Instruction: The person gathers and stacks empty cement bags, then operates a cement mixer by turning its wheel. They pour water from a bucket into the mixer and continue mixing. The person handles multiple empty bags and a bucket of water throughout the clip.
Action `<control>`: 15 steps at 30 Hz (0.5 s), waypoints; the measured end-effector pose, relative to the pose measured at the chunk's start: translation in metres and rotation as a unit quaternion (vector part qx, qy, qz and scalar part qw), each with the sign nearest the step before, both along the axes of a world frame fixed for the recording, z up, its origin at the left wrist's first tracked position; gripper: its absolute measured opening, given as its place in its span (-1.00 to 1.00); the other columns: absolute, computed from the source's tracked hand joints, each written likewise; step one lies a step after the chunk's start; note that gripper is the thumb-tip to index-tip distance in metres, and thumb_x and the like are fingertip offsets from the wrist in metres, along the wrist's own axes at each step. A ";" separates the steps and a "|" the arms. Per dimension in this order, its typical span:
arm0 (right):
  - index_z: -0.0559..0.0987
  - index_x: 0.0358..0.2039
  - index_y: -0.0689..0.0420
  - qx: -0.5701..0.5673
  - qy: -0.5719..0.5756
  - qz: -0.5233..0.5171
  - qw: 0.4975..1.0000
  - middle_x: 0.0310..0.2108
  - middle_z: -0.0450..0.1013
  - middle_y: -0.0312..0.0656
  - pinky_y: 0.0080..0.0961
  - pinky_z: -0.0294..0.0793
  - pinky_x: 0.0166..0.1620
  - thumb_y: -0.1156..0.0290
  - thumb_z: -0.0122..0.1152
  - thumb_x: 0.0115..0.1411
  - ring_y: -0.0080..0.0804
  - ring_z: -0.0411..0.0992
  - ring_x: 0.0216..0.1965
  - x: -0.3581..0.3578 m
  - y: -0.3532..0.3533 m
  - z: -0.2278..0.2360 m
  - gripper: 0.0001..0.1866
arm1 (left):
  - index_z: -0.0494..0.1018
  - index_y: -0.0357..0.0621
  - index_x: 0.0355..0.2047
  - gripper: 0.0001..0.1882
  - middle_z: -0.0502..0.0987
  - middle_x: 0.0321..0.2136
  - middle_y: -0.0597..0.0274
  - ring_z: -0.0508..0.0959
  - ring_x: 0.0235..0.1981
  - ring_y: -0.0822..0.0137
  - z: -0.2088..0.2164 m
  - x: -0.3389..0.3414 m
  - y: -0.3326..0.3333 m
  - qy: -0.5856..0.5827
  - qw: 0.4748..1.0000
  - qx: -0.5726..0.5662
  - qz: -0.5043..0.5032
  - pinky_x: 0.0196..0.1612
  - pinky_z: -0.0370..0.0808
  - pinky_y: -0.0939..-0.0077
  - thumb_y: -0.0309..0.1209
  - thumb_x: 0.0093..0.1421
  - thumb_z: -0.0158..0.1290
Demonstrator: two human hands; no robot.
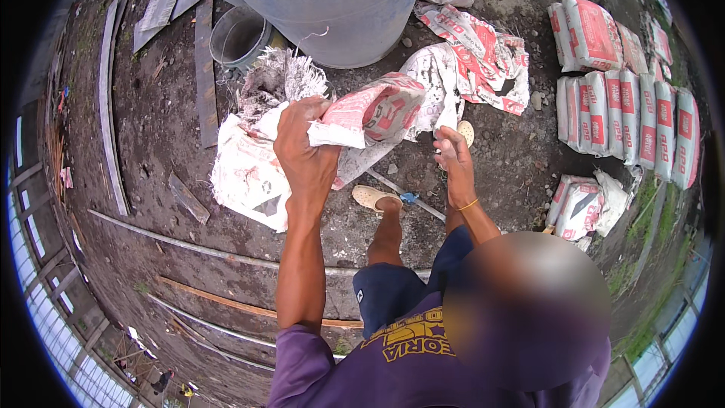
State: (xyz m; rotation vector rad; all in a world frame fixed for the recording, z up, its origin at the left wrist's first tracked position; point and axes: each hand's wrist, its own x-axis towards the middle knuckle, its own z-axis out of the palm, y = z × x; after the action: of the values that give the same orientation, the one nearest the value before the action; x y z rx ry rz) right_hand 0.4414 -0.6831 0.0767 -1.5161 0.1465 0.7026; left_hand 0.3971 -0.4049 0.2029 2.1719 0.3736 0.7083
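My left hand (306, 140) is closed around the edge of an emptied, crumpled red-and-white cement sack (385, 109), which is raised in front of me. To the right of that sack, my right hand (455, 159) is held up with fingers apart and slightly bent, nothing visible in it. Below the left hand lies a white woven sack (253, 174) on the ground, with a frayed, cement-dusted sack (279, 79) bunched behind it. More torn red-and-white sacks (483, 53) are spread beyond my right hand.
A large bluish drum (325, 7) stands straight ahead, a small grey bucket (240, 36) beside it. Full cement bags (623, 117) are stacked at the right, with another bag (578, 204) nearer. Planks (108, 106) and a long pipe (189, 244) lie on the dirt at left.
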 end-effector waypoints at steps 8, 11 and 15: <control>0.01 0.51 -0.07 0.327 0.331 0.081 0.882 0.51 -0.01 -0.02 0.12 -0.11 0.46 -0.33 0.39 0.08 -0.08 -0.13 0.54 -0.068 0.125 -0.094 0.18 | 0.55 -0.24 -0.15 -0.78 0.65 -0.20 0.11 0.63 -0.17 0.36 0.134 -0.108 0.079 -0.058 0.989 -0.132 0.018 -0.10 0.55 0.50 -0.56 0.20 0.28; 0.29 0.35 0.17 0.420 0.270 0.075 0.863 0.27 0.37 0.05 -0.04 0.30 0.35 0.16 0.52 0.12 -0.09 0.36 0.27 -0.055 0.203 -0.058 -0.13 | 0.49 -0.25 -0.04 -0.66 0.61 -0.10 0.03 0.60 0.01 0.12 0.122 -0.183 0.122 -0.087 0.979 -0.148 0.109 0.11 0.50 0.23 -0.37 0.25 0.30; 0.49 0.10 0.32 0.169 -0.008 0.130 0.977 -0.03 0.58 -0.03 -0.21 0.60 0.06 0.50 0.40 0.13 -0.28 0.59 -0.04 -0.026 0.263 0.028 -0.48 | 0.20 -0.12 0.39 -0.15 0.37 0.23 -0.06 0.41 0.24 0.02 0.075 -0.279 0.167 0.014 0.896 -0.196 0.397 0.25 0.39 0.09 -0.31 0.17 0.38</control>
State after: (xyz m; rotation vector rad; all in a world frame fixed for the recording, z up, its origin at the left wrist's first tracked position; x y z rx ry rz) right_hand 0.4155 -0.4202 0.1046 -1.2238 -0.1811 0.8748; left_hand 0.1184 -0.2383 0.2779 1.5987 1.3422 0.9297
